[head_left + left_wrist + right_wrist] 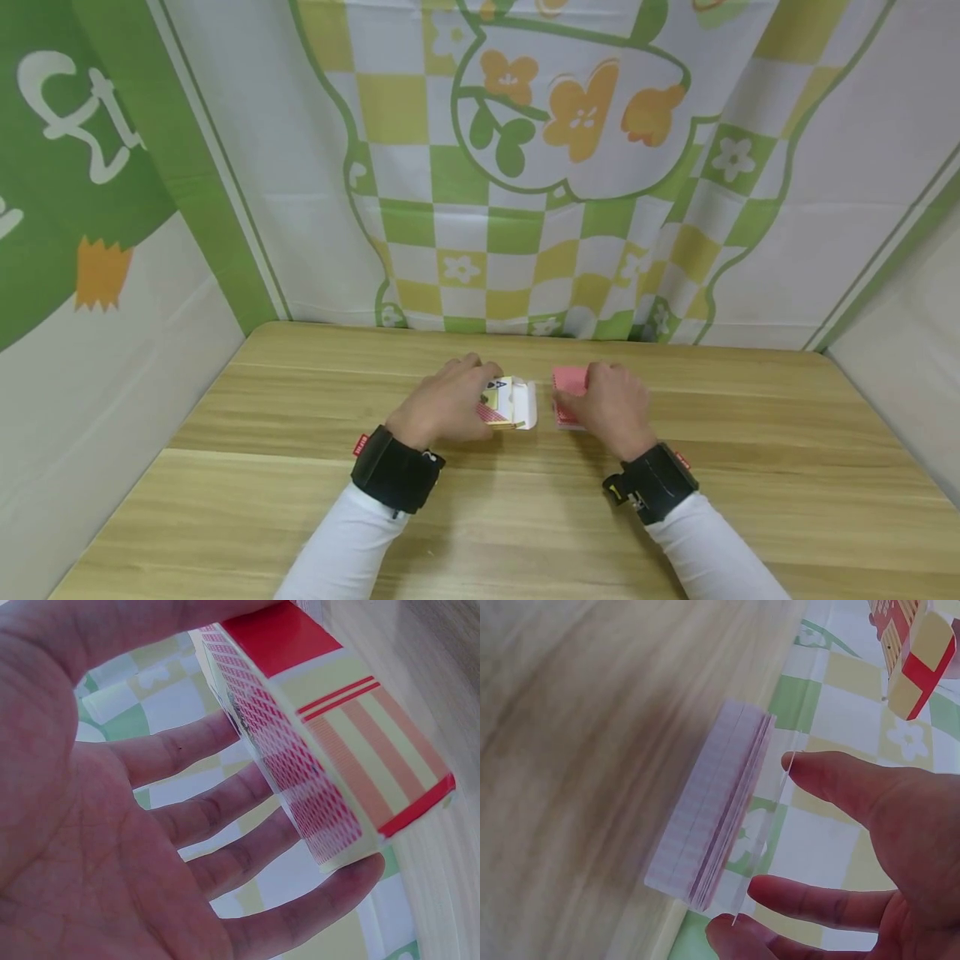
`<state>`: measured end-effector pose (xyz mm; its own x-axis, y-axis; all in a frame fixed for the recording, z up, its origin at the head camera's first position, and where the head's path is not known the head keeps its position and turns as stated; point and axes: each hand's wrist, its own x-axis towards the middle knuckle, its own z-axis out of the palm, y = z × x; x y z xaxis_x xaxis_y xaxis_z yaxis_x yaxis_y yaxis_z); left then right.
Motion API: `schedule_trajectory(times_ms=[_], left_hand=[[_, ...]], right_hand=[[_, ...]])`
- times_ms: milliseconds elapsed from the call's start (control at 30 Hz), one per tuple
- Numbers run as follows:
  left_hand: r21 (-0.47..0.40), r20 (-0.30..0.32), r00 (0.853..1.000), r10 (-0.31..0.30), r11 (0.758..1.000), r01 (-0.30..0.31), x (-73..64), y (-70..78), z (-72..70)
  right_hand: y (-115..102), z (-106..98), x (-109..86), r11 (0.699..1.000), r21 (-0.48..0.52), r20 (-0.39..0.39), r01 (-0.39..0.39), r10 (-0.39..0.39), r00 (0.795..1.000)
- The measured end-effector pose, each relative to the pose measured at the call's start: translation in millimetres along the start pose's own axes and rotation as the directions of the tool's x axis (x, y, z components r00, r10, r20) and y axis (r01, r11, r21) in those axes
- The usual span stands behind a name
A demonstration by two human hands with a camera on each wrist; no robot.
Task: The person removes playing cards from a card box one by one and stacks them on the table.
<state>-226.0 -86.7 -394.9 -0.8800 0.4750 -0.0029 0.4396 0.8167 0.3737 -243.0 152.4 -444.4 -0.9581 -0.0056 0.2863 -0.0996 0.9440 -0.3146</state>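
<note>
My left hand (448, 402) grips a playing-card box (497, 407) from its left side, thumb on one edge and fingers along the opposite one. The box is red and white with striped sides; its white flap (528, 404) stands open towards the right. In the left wrist view the box (352, 742) is tilted. To its right, a deck of red-backed playing cards (701, 810) lies on the table. Just above the deck, my right hand (618, 408) pinches a thin card (766, 832) at its edges, seen nearly edge-on in the right wrist view.
Both hands work near the back of a wooden table (300, 500). A green, yellow and white checked curtain (465, 225) hangs right behind the table's back edge. Printed cloth (172, 333) closes off the left side, and pale cloth the right.
</note>
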Motion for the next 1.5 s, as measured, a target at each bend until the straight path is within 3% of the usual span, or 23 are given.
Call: schedule_trajectory(times_ms=[467,1500], left_hand=[[0.0,0.007,1.0,-0.004,1.0,0.004,-0.5,2.5,-0.2],[0.013,0.004,1.0,-0.005,1.0,0.005,0.1,2.0,0.9]], right_hand=[[-1.2,1.3,-1.2,0.999,-0.049,0.054,-0.022,0.025,0.998],[-1.5,3.8,-1.9,0.998,-0.061,0.084,-0.029,0.034,0.996]])
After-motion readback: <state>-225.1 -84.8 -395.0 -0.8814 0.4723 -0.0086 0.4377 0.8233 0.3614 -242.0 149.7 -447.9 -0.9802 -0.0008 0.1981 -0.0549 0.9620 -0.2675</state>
